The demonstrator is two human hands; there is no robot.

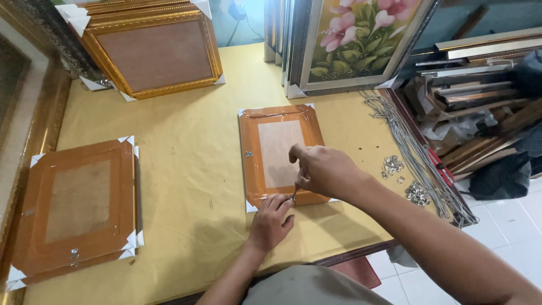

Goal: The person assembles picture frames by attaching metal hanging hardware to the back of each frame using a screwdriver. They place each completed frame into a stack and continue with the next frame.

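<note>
Two hands are being kept busy at the near edge of a face-down picture frame [280, 153], which is being worked on in the middle of a big table [192, 169] covered in yellow paper. Going by size: a floral painting [357, 35] is being leaned upright at the far side, a gold frame [156, 53] is being propped back-side-out at the far left, and a small stack of taped-up frames [76, 208] is being stored flat on the left. A bundle of grey hanging cords [416, 153] is being draped along the table's right edge, with little piles of metal hangers [393, 165] sitting next to it.

As for the step in hand, it looks like a small fitting is being fixed onto the frame's bottom rail. The left hand [271, 221] is being pressed flat on that rail, fingers together, steadying it. The right hand [323, 169] is being pinched shut around a thin metal tool [294, 195], tip down at the rail.

Next move is probably calling for steady downward pressure and the frame being kept from sliding, though the fitting itself is too tiny to make out.
</note>
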